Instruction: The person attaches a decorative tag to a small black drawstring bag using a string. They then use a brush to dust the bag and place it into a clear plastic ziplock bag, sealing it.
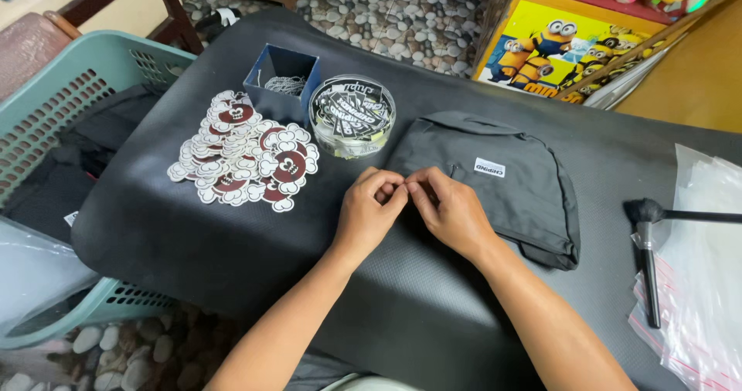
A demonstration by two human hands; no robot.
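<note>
Centre of frame, on dark mat (433, 298): left hand (369, 209) and right hand (448, 209) pinched together on something tiny, hidden between fingertips, at edge of folded grey bag (502, 186). Bag soft, light, limp; best gripped by corner seam.

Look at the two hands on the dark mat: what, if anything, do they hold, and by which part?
It cannot be told. The left hand and right hand pinch fingertips together beside the grey folded garment, but anything between them is too small to see.
</note>
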